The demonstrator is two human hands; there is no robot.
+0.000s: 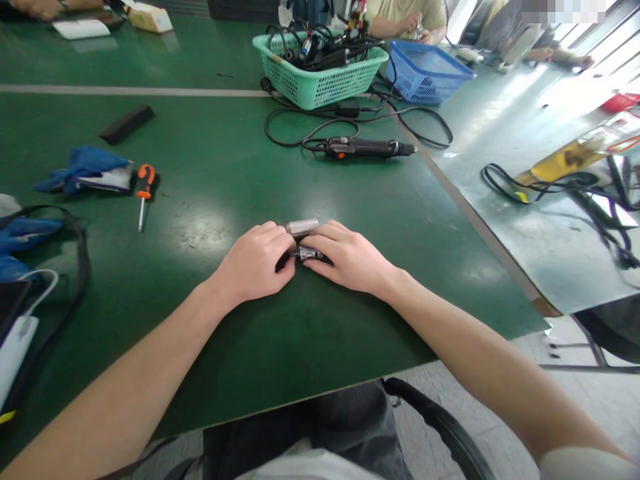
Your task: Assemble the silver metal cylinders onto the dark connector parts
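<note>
Both hands meet low over the green table (320,333), near its front edge. My left hand (260,261) is closed, fingers curled and thumb tucked in, around a dark piece mostly hidden by the fingers. Curled fingers of my right hand (347,257) close on a small silver metal part (311,253) with dark gaps in it. The two pieces meet between the hands; whether they are joined I cannot tell. Just beyond the fingertips lies a silver metal cylinder (302,227), its left end beside my left fingers.
A corded black electric screwdriver (370,147) lies farther back, before a green basket (325,77) of cables and a blue basket (425,70). To the left are an orange-black screwdriver (145,190), a black block (127,125) and a blue bundle (93,170). Other people sit across the table.
</note>
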